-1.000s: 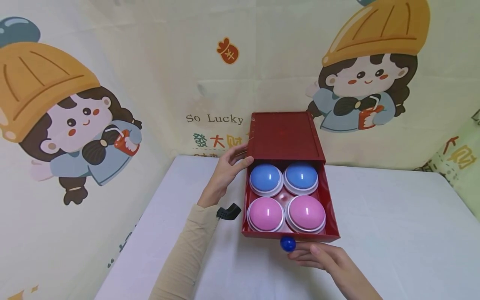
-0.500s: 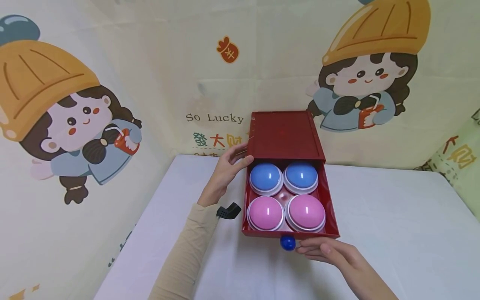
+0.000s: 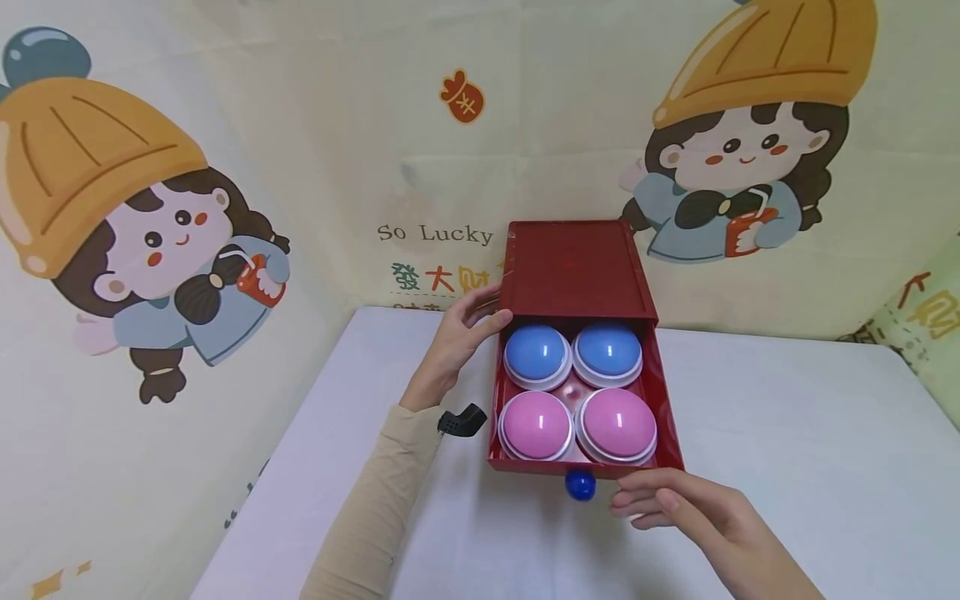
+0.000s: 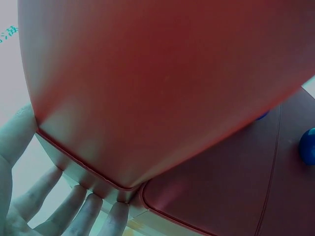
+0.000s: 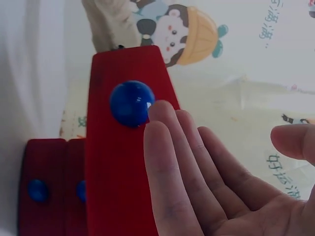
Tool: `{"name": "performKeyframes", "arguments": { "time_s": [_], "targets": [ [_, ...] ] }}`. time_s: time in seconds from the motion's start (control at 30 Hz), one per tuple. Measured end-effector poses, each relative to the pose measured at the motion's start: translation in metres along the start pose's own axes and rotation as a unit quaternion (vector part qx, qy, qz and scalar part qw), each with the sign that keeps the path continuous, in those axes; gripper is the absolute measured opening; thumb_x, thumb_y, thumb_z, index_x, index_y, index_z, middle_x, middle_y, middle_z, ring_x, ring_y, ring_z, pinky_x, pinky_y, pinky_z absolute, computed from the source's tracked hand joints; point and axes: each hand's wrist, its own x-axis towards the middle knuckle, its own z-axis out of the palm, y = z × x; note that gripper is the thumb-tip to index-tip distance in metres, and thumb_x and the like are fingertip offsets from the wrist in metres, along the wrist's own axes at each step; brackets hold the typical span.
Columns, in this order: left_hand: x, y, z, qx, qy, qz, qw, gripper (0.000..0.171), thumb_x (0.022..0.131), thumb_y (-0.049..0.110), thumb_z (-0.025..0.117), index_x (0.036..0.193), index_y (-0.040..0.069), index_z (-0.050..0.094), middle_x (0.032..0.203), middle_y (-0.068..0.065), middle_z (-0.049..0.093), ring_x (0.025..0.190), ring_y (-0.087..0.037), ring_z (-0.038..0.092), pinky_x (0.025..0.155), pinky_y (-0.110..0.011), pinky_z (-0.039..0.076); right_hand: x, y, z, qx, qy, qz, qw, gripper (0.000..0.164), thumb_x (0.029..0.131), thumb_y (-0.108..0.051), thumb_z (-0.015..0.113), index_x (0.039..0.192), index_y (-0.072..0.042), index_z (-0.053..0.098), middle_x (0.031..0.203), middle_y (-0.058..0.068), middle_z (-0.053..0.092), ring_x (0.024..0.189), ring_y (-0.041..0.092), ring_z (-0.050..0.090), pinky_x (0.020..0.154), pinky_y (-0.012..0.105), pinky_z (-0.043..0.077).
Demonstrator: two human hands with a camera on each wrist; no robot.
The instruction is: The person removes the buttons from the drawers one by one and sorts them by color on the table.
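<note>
On the white worktop point(image 3: 795, 400), left to right: left hand point(image 3: 453, 343), relaxed fingers touching a matte dark-red box point(image 3: 579, 268); its extended glossy red drawer point(image 3: 528, 467), holding white-rimmed, smooth blue domes point(image 3: 535, 352) behind pink domes point(image 3: 535, 423); shiny blue spherical knob point(image 3: 581, 485); right hand point(image 3: 705, 504), released, farther from the knob than earlier.

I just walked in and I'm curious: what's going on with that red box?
A person's left hand rests against the side of the red box, and its drawer is pulled out. Two blue domes sit toward the back of the drawer, with two pink domes in front. The right hand is beside the drawer's blue knob, its fingers not gripping it.
</note>
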Motion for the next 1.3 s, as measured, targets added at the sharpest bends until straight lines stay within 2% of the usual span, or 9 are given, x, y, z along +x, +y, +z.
{"name": "performKeyframes", "arguments": {
  "time_s": [0.2, 0.23, 0.3, 0.43, 0.53, 0.7, 0.77, 0.97, 1.3],
  "targets": [
    [-0.008, 0.017, 0.005, 0.01, -0.002, -0.004, 0.9999, 0.054, 0.085, 0.023, 0.066, 0.135, 0.014, 0.046, 0.13, -0.004, 0.05, 0.121, -0.02, 0.045, 0.099, -0.038, 0.038, -0.005, -0.005, -0.004, -0.027, 0.021, -0.023, 0.999, 0.032, 0.1, -0.013, 0.038, 0.127, -0.002, 0.05, 0.111, 0.004, 0.064, 0.094, 0.019, 0.063, 0.076, 0.028, 0.053],
    [-0.009, 0.018, 0.005, 0.011, -0.002, -0.004, 0.9999, 0.054, 0.086, 0.022, 0.066, 0.135, 0.014, 0.046, 0.13, -0.004, 0.05, 0.121, -0.02, 0.045, 0.1, -0.038, 0.038, -0.006, -0.006, -0.004, -0.033, 0.028, -0.013, 0.999, 0.031, 0.1, -0.015, 0.039, 0.127, -0.005, 0.051, 0.111, 0.003, 0.064, 0.094, 0.018, 0.063, 0.076, 0.029, 0.053],
    [-0.009, 0.019, 0.006, 0.012, -0.001, -0.007, 0.9999, 0.054, 0.086, 0.022, 0.066, 0.135, 0.014, 0.045, 0.13, -0.004, 0.05, 0.121, -0.019, 0.045, 0.1, -0.037, 0.038, -0.008, -0.008, -0.006, -0.051, 0.037, -0.022, 0.998, 0.03, 0.099, -0.015, 0.041, 0.127, -0.008, 0.052, 0.112, 0.002, 0.063, 0.094, 0.017, 0.063, 0.074, 0.029, 0.054],
    [-0.009, 0.019, 0.006, 0.01, -0.003, -0.008, 0.9999, 0.053, 0.086, 0.022, 0.065, 0.135, 0.015, 0.046, 0.13, -0.004, 0.05, 0.122, -0.02, 0.045, 0.099, -0.037, 0.038, -0.009, -0.015, -0.008, -0.079, 0.064, -0.024, 0.995, 0.028, 0.097, -0.016, 0.046, 0.124, -0.013, 0.054, 0.112, 0.0, 0.062, 0.093, 0.016, 0.063, 0.073, 0.028, 0.053],
    [-0.005, 0.012, 0.004, 0.008, -0.003, -0.008, 0.9999, 0.052, 0.085, 0.025, 0.067, 0.133, 0.018, 0.048, 0.129, -0.002, 0.051, 0.121, -0.019, 0.045, 0.099, -0.037, 0.039, -0.008, -0.021, -0.009, -0.086, 0.077, -0.043, 0.992, 0.027, 0.096, -0.014, 0.048, 0.122, -0.013, 0.055, 0.109, -0.001, 0.063, 0.092, 0.016, 0.063, 0.072, 0.027, 0.054],
    [-0.005, 0.012, 0.003, 0.003, -0.006, -0.005, 1.0, 0.053, 0.084, 0.024, 0.067, 0.133, 0.017, 0.048, 0.129, -0.002, 0.051, 0.121, -0.019, 0.045, 0.098, -0.036, 0.04, -0.006, -0.026, -0.015, -0.096, 0.09, -0.08, 0.988, 0.026, 0.096, -0.011, 0.048, 0.12, -0.011, 0.056, 0.106, 0.001, 0.063, 0.091, 0.016, 0.063, 0.073, 0.028, 0.054],
    [-0.009, 0.019, 0.004, 0.004, -0.008, -0.006, 0.9999, 0.053, 0.086, 0.021, 0.066, 0.134, 0.014, 0.046, 0.13, -0.005, 0.05, 0.122, -0.022, 0.044, 0.098, -0.037, 0.04, -0.005, -0.027, -0.016, -0.105, 0.101, -0.073, 0.987, 0.025, 0.096, -0.013, 0.049, 0.12, -0.012, 0.056, 0.104, 0.0, 0.064, 0.091, 0.016, 0.063, 0.073, 0.028, 0.054],
    [-0.011, 0.019, 0.003, 0.01, -0.005, -0.009, 0.9999, 0.054, 0.085, 0.021, 0.066, 0.134, 0.014, 0.046, 0.13, -0.004, 0.05, 0.122, -0.021, 0.045, 0.098, -0.037, 0.04, 0.0, -0.028, -0.02, -0.132, 0.122, -0.077, 0.981, 0.026, 0.094, -0.013, 0.052, 0.12, -0.013, 0.057, 0.1, -0.002, 0.065, 0.09, 0.015, 0.063, 0.069, 0.026, 0.054],
    [-0.008, 0.016, 0.004, 0.007, -0.004, -0.006, 1.0, 0.053, 0.085, 0.022, 0.067, 0.134, 0.015, 0.047, 0.13, -0.004, 0.05, 0.121, -0.021, 0.045, 0.098, -0.037, 0.04, 0.005, -0.037, -0.026, -0.16, 0.132, -0.105, 0.973, 0.027, 0.093, -0.014, 0.054, 0.12, -0.016, 0.057, 0.112, -0.002, 0.059, 0.095, 0.014, 0.059, 0.071, 0.028, 0.054]
  ]
}}
